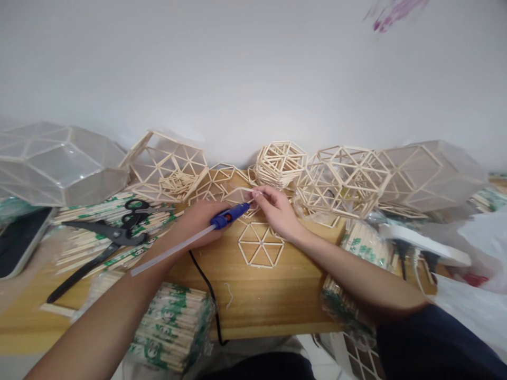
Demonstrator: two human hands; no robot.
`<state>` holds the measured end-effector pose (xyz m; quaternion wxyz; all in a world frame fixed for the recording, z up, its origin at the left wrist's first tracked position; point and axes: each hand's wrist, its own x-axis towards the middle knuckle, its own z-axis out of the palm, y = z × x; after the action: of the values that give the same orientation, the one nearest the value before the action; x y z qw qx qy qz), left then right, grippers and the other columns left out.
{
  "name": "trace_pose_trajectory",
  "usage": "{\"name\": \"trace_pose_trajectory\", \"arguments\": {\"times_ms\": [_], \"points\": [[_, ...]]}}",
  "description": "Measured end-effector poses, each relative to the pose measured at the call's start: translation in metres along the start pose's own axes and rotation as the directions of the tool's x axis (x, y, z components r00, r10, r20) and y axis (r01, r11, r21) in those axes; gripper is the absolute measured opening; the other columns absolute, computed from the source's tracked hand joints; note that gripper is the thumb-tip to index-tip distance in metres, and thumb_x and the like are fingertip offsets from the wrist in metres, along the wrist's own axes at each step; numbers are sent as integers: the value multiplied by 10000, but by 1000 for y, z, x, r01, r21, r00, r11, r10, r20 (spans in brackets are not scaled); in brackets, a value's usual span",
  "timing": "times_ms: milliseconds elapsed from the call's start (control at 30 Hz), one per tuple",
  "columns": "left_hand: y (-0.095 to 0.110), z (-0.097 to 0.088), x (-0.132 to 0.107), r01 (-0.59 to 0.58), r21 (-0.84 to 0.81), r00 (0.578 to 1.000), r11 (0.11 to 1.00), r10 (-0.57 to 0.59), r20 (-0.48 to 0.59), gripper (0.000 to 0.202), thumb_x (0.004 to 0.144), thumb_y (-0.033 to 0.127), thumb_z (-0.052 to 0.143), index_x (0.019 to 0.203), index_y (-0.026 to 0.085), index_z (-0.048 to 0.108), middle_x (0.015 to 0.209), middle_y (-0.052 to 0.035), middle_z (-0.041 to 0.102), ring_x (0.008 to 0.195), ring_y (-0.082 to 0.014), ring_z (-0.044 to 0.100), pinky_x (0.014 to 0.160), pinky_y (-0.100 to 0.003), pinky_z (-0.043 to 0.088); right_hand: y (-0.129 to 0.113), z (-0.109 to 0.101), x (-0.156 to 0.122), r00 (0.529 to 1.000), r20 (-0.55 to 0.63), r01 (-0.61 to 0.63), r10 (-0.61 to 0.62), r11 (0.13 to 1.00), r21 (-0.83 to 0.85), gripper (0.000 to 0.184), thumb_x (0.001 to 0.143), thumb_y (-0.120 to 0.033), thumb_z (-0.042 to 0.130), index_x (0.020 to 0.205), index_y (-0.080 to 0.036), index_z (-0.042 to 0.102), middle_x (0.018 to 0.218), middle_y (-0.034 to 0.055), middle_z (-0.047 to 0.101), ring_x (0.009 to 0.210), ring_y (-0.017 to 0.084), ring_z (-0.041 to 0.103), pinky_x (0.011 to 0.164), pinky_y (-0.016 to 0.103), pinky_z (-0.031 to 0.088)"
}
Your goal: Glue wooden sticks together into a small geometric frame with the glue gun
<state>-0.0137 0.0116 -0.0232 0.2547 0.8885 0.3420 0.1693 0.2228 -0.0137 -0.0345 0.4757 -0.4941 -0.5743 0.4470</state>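
Observation:
My left hand [204, 221] is wrapped round a blue hot glue gun [229, 215]. A long translucent glue stick [174, 249] sticks out of its back end, lying across my left forearm. The gun's nozzle points at the fingertips of my right hand [275, 208]. Those fingertips pinch a thin wooden stick [244, 190], apparently part of a small frame; its far end is partly hidden. Just below, a flat hexagon of wooden sticks [261, 244] with spokes lies on the wooden table [269, 301].
Behind my hands stand stick frames [344, 177], a stack of hexagons [282, 158] and covered frames [59, 163]. Black pliers [114, 235], scissors [137, 208] and loose wrapped sticks lie left. Stick bundles [170, 322], a black cord [209, 290] and a power strip [428, 244] surround the work.

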Motion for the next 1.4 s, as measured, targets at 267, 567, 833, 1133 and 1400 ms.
{"name": "trace_pose_trajectory", "arguments": {"times_ms": [267, 567, 833, 1133, 1400], "points": [[1, 0, 0, 3, -5, 1000, 1000, -3, 5, 28, 858, 203, 645, 836, 206, 660, 778, 11, 694, 662, -137, 590, 633, -241, 369, 0, -1, 0, 1000, 8, -1, 1, 1000, -14, 326, 972, -525, 627, 972, -209, 707, 954, 42, 761, 857, 191, 670, 851, 339, 521], [3, -2, 0, -4, -18, 1000, 1000, 5, 20, 31, 858, 201, 642, 833, 196, 659, 779, 12, 696, 657, -131, 589, 632, -239, 360, 0, 0, 0, 1000, 3, -7, 7, 1000, -12, 338, 970, -528, 628, 974, -199, 706, 931, 47, 755, 837, 192, 659, 818, 329, 512], [2, -1, 0, 18, 1, 999, 1000, -18, 26, 51, 865, 207, 634, 823, 196, 660, 799, 8, 709, 675, -134, 602, 639, -242, 365, 1, 0, 1, 1000, 11, -2, 2, 1000, 0, 340, 966, -537, 631, 961, -204, 701, 946, 47, 763, 857, 196, 669, 835, 333, 511], [2, -1, 0, 14, -9, 999, 1000, -14, 30, 34, 854, 199, 636, 825, 196, 652, 782, 12, 693, 688, -136, 601, 639, -236, 370, 2, 0, 1, 1000, 13, 0, 1, 1000, -2, 349, 962, -547, 634, 969, -204, 694, 928, 44, 752, 858, 195, 664, 831, 334, 514], [1, -1, 0, 13, 15, 999, 1000, -13, 33, 47, 865, 220, 642, 828, 201, 665, 782, 8, 712, 676, -142, 615, 634, -241, 365, 2, -1, 1, 1000, 15, -9, 9, 1000, 0, 325, 962, -527, 633, 967, -208, 695, 913, 37, 743, 829, 195, 654, 816, 335, 511]]}}
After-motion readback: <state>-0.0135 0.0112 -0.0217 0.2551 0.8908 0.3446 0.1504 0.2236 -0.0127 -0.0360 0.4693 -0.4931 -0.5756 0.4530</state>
